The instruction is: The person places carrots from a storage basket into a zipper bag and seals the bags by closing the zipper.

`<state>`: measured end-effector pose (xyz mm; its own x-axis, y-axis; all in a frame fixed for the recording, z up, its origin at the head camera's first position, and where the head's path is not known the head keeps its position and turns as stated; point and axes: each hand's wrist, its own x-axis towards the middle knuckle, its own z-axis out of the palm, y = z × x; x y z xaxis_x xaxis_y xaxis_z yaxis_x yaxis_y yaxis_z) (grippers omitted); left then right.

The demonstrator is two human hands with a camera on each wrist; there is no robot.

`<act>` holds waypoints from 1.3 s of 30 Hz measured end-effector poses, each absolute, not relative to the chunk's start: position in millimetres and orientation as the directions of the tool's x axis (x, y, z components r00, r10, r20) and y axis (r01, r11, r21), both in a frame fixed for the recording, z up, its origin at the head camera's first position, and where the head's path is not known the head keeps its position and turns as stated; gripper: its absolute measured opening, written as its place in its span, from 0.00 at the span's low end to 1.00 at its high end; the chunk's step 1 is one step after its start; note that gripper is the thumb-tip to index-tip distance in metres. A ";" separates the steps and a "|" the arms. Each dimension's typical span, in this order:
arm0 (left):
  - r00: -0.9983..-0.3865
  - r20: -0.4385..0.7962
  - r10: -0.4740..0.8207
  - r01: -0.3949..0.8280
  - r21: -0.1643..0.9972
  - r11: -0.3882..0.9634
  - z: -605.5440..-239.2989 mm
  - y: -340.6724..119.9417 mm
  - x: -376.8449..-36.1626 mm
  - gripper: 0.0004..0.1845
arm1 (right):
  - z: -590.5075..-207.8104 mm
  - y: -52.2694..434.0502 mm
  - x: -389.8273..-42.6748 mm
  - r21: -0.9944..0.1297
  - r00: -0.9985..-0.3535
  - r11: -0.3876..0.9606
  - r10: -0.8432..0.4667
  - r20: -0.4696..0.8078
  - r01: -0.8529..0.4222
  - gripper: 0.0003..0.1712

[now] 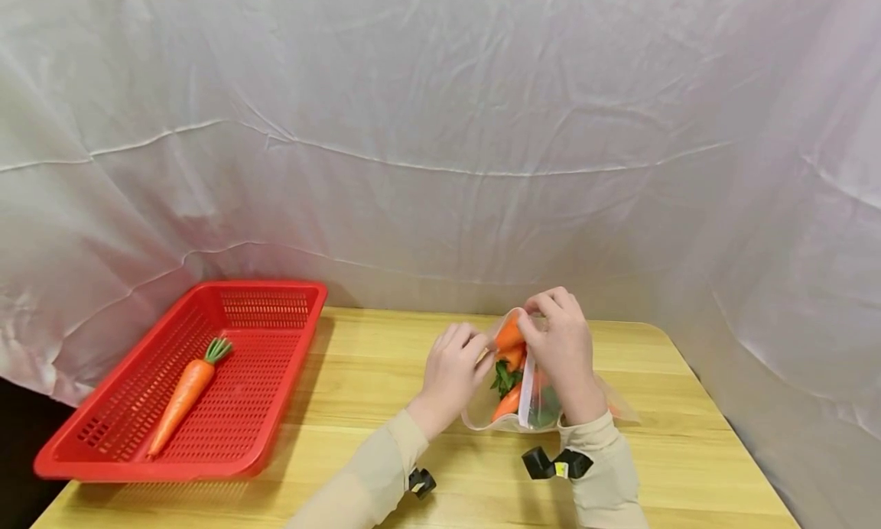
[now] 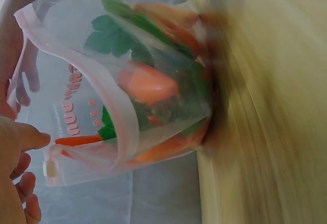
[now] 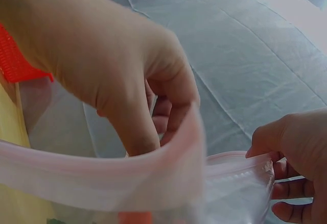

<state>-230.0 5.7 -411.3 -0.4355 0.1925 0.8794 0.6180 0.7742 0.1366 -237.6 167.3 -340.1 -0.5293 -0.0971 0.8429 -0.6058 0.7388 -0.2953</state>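
A clear zip bag (image 1: 482, 416) stands on the wooden table (image 1: 385, 361), stuffed with orange carrots (image 1: 510, 335) and green leaves. My left hand (image 1: 464, 345) pinches the left side of the bag's mouth. My right hand (image 1: 544, 322) pinches the far right side of the same rim. In the left wrist view the bag (image 2: 127, 127) bulges with a carrot (image 2: 148, 83), and my left hand (image 2: 20, 147) sits by its zip strip. The right wrist view shows my right hand (image 3: 148, 127) gripping the rim (image 3: 102, 183), with the left hand (image 3: 286, 147) opposite.
A red mesh basket (image 1: 275, 286) sits at the table's left with one carrot (image 1: 184, 394) lying in it. White cloth (image 1: 440, 131) hangs behind and to the right. The table's right edge (image 1: 729, 430) is close to the bag.
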 end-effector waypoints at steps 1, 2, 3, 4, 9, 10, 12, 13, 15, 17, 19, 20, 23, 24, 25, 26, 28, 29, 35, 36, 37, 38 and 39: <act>-0.438 0.877 0.197 0.620 0.136 0.772 -410.7 4.5 -228.4 0.06 | -340.1 167.2 -237.5 -0.296 -0.531 0.739 -0.097 0.842 -0.605 0.05; -0.442 0.874 0.201 0.621 0.137 0.772 -410.0 3.1 -226.8 0.06 | -340.0 167.2 -237.4 -0.298 -0.532 0.739 -0.096 0.841 -0.604 0.05; -0.446 0.871 0.205 0.622 0.136 0.771 -409.4 1.4 -225.2 0.06 | -340.0 167.2 -237.3 -0.300 -0.534 0.739 -0.095 0.840 -0.604 0.05; -0.450 0.868 0.210 0.622 0.136 0.771 -408.5 -0.4 -223.6 0.06 | -339.9 167.2 -237.1 -0.303 -0.536 0.738 -0.094 0.839 -0.603 0.05; -0.442 0.868 0.226 0.618 0.113 0.778 -405.0 -13.2 -216.9 0.08 | -339.5 166.9 -236.6 -0.325 -0.556 0.737 -0.083 0.827 -0.593 0.05; -0.444 0.867 0.227 0.617 0.112 0.779 -404.7 -16.2 -215.6 0.09 | -339.4 167.0 -236.6 -0.327 -0.559 0.737 -0.082 0.825 -0.591 0.05; -0.454 0.861 0.229 0.610 0.113 0.784 -404.9 -22.6 -213.5 0.09 | -339.3 167.1 -236.7 -0.330 -0.563 0.739 -0.079 0.823 -0.588 0.04; -0.464 0.855 0.230 0.607 0.118 0.786 -404.8 -25.9 -212.3 0.09 | -339.3 167.2 -236.8 -0.331 -0.564 0.739 -0.079 0.822 -0.587 0.04; -0.486 0.842 0.233 0.599 0.127 0.790 -404.5 -32.6 -209.8 0.09 | -339.3 167.3 -237.0 -0.331 -0.565 0.740 -0.079 0.821 -0.585 0.05; -0.505 0.830 0.236 0.591 0.133 0.795 -404.3 -39.4 -207.3 0.08 | -339.3 167.5 -237.0 -0.331 -0.566 0.741 -0.079 0.821 -0.584 0.05; -0.510 0.826 0.239 0.583 0.128 0.802 -403.4 -46.4 -204.8 0.09 | -339.3 167.5 -236.9 -0.330 -0.565 0.741 -0.081 0.821 -0.585 0.05; -0.512 0.825 0.239 0.578 0.125 0.806 -403.1 -50.1 -203.3 0.09 | -339.4 167.5 -236.9 -0.329 -0.565 0.742 -0.081 0.821 -0.585 0.05; -0.513 0.826 0.235 0.559 0.114 0.821 -400.9 -62.0 -199.1 0.10 | -339.4 167.3 -236.6 -0.325 -0.564 0.743 -0.086 0.821 -0.585 0.05; -0.513 0.827 0.231 0.553 0.112 0.826 -400.0 -66.2 -197.9 0.11 | -339.3 167.2 -236.5 -0.325 -0.565 0.743 -0.086 0.821 -0.585 0.05; -0.515 0.826 0.228 0.545 0.110 0.831 -399.1 -70.5 -196.8 0.11 | -339.2 167.2 -236.4 -0.326 -0.566 0.743 -0.085 0.820 -0.584 0.05; -0.517 0.826 0.225 0.540 0.111 0.834 -397.8 -74.9 -195.8 0.11 | -339.1 167.2 -236.3 -0.327 -0.567 0.743 -0.085 0.819 -0.584 0.05; -0.515 0.828 0.223 0.535 0.107 0.838 -395.4 -83.8 -194.4 0.11 | -338.7 167.2 -236.2 -0.330 -0.569 0.742 -0.083 0.818 -0.583 0.05; -0.513 0.829 0.222 0.533 0.105 0.839 -394.2 -88.3 -193.9 0.11 | -338.6 167.3 -236.1 -0.331 -0.569 0.742 -0.082 0.818 -0.583 0.05; -0.495 0.842 0.213 0.489 0.067 0.870 -384.6 -116.1 -188.0 0.12 | -338.5 167.5 -236.6 -0.324 -0.560 0.738 -0.087 0.824 -0.592 0.05; -0.494 0.843 0.211 0.474 0.058 0.879 -382.6 -120.6 -186.6 0.13 | -338.7 167.5 -236.7 -0.324 -0.560 0.738 -0.088 0.824 -0.592 0.05; -0.497 0.842 0.210 0.459 0.049 0.887 -380.7 -125.2 -185.3 0.13 | -339.0 167.4 -236.7 -0.324 -0.562 0.739 -0.088 0.823 -0.590 0.05; -0.500 0.840 0.209 0.443 0.041 0.896 -378.8 -129.8 -183.8 0.13 | -339.3 167.4 -236.7 -0.325 -0.562 0.739 -0.088 0.822 -0.590 0.05; -0.504 0.838 0.208 0.431 0.035 0.902 -376.8 -134.0 -182.3 0.13 | -339.6 167.4 -236.8 -0.325 -0.564 0.740 -0.087 0.821 -0.588 0.05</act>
